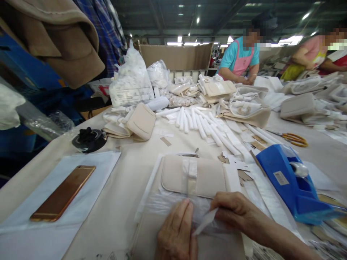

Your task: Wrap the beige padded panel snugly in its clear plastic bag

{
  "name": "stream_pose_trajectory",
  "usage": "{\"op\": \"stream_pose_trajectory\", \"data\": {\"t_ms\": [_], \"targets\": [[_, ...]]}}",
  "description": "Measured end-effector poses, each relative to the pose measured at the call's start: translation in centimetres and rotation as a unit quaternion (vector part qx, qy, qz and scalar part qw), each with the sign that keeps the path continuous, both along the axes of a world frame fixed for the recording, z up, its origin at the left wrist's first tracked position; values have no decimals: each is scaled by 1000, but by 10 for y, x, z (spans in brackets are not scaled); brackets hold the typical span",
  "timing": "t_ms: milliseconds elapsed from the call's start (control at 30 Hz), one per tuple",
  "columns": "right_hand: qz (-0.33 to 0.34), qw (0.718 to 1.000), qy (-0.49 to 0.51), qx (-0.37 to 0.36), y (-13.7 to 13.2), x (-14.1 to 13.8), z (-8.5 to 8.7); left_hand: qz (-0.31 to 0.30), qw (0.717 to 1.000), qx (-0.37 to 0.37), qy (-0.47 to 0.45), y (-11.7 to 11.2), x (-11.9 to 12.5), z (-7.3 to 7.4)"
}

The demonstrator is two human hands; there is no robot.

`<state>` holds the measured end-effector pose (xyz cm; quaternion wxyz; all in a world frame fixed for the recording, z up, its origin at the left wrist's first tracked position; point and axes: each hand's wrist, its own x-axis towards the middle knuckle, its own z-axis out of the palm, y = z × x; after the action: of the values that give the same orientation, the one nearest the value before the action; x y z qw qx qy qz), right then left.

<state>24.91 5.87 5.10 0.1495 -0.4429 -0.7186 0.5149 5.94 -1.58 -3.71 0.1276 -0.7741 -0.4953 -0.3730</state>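
A beige handbag (pixel 151 231) lies in front of me, its flap (pixel 173 177) crossed by a white band with a piece of tape. Thin translucent wrapping (pixel 165 204) covers the part below the flap. My left hand (pixel 176 231) rests flat on this wrapping, fingers stretched out and close together. Just to its right, my right hand (pixel 233 209) pinches a short white strip (pixel 207 221) between thumb and fingers. The strip's lower end reaches down near my left fingertips; whether it sticks to the wrapping, I cannot tell.
A blue tape dispenser (pixel 284 184) and yellow-handled scissors (pixel 294 139) lie right. Left are a phone (pixel 63 193) on white sheets and a black tape roll (pixel 89 139). White rolls (pixel 200 122), several beige bags and a stuffed plastic bag (pixel 131 79) lie beyond. Co-workers stand at the back right.
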Motion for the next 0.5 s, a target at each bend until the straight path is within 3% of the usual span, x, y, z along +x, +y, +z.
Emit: {"op": "stream_pose_trajectory", "data": {"t_ms": [133, 367, 500], "targets": [[-20, 1000, 3, 18, -2, 2, -2, 62, 995, -38, -72, -5, 5, 2], [-23, 999, 3, 42, -1, 2, -6, 44, 996, -37, -66, -2, 1, 9], [-23, 998, -3, 64, -2, 2, -5, 64, 996, -22, -62, 0, 3, 16]]}}
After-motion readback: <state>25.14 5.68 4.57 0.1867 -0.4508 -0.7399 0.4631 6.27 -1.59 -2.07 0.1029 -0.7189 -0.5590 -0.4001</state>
